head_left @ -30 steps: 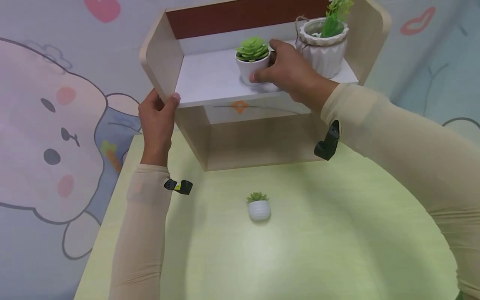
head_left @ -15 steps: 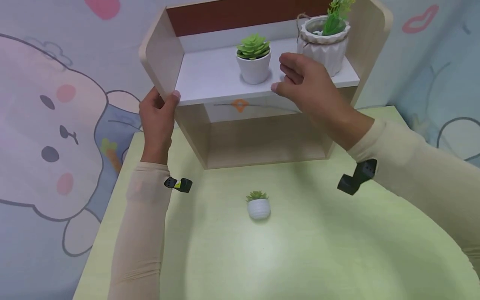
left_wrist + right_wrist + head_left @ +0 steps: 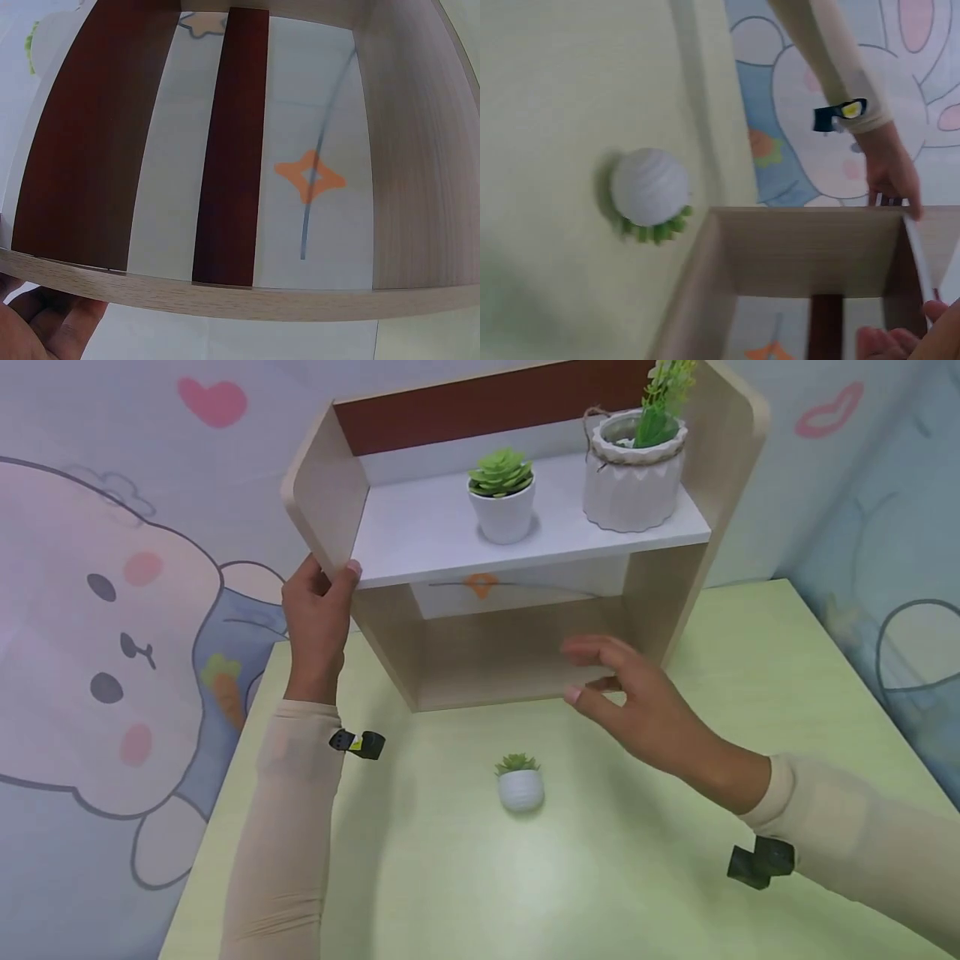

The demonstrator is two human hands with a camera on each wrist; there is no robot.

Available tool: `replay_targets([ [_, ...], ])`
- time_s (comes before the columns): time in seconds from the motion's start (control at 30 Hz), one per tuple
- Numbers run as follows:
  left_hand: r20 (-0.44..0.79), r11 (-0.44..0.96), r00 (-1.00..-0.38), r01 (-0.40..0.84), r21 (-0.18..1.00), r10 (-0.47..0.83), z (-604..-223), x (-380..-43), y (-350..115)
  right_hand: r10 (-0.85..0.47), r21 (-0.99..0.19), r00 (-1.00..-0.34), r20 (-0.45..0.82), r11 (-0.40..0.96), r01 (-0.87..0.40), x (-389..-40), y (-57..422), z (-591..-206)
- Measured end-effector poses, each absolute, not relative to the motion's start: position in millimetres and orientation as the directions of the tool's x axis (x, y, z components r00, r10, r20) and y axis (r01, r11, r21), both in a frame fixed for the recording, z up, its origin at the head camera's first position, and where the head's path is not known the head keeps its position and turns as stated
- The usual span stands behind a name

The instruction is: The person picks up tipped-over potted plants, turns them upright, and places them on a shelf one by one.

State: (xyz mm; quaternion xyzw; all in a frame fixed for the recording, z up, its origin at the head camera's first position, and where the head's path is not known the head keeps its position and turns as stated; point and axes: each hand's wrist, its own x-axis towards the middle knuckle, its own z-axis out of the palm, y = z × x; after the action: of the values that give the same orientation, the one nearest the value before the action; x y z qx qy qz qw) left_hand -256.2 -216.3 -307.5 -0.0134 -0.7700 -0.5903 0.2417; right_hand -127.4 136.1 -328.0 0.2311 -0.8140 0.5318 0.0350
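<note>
My left hand (image 3: 315, 618) grips the left side panel of a wooden shelf unit (image 3: 534, 564), thumb at the front end of the white shelf board. In the left wrist view, the fingers (image 3: 60, 326) curl beneath the panel edge. My right hand (image 3: 637, 706) holds nothing, thumb and fingers apart, in front of the lower compartment. On the white board stand a succulent in a smooth white pot (image 3: 502, 514) and, to its right, a ribbed white pot (image 3: 630, 489) with twine and a leafy sprig. A small potted succulent (image 3: 521, 789) lies on the table, leaves toward the unit.
The unit stands at the back of a pale green table (image 3: 465, 885), near a wall covering (image 3: 150, 610) with a cartoon animal print. A dark red strip (image 3: 487, 402) crosses the unit's back. Both forearms wear beige sleeves (image 3: 288, 827) with small black wrist cameras (image 3: 360, 743).
My right hand has let go of the succulent in the smooth white pot and moved down off the shelf board toward me. The left hand keeps its grip; the view has tilted slightly.
</note>
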Motion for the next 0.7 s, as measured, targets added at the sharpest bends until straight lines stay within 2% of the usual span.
replay_targets([
  [0.13, 0.377, 0.293, -0.886, 0.298, 0.908, -0.268, -307.0, -255.8, -216.7, -0.345, -0.856, -0.938, 0.042, 0.472, -0.212, -120.7, 136.7, -352.3],
  [0.27, 0.378, 0.284, -0.887, 0.304, 0.909, -0.264, -305.7, -257.1, -214.6, -0.341, -0.846, -0.929, -0.141, 0.529, -0.066, -116.8, 137.7, -375.0],
  [0.5, 0.404, 0.273, -0.878, 0.336, 0.902, -0.255, -300.8, -260.6, -211.3, -0.360, -0.849, -0.895, -0.265, 0.527, 0.040, -127.3, 136.8, -409.0],
  [0.7, 0.386, 0.289, -0.882, 0.308, 0.906, -0.271, -305.9, -256.5, -213.4, -0.348, -0.792, -0.884, -0.314, 0.609, 0.041, -135.1, 121.2, -437.4],
])
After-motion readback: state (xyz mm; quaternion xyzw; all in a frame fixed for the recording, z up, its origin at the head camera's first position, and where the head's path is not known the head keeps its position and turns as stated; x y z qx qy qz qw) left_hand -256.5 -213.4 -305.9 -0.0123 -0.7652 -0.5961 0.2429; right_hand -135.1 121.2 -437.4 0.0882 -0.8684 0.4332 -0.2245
